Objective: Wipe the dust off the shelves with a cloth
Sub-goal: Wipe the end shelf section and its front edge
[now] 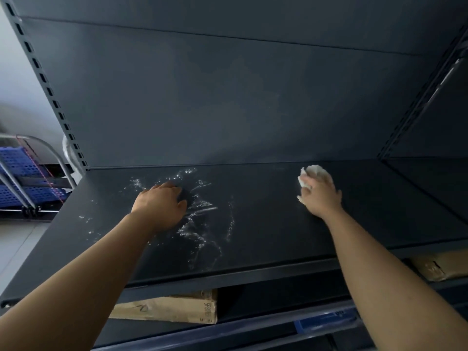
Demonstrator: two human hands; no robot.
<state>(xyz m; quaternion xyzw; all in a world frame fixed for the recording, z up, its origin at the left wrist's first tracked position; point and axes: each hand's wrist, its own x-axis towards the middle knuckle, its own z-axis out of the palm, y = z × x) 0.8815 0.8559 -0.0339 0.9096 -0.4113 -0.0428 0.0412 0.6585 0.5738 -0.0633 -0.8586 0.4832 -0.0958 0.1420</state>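
Right of the dust point(202, 224), your right hand point(319, 198) grips the bunched cloth point(315, 173) for wiping; your left hand point(159, 203) seemingly braces amid it, finger state unclear.

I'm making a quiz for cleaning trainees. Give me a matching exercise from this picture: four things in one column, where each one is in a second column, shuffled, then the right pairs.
Things
1. cloth
2. dust streaks
3. cardboard box
4. blue crate

Places
A. on the level below the shelf
B. gripped by the right hand
C. beyond the shelf's left end
D. on the shelf, around the left hand

Pairs: 1-B, 2-D, 3-A, 4-C
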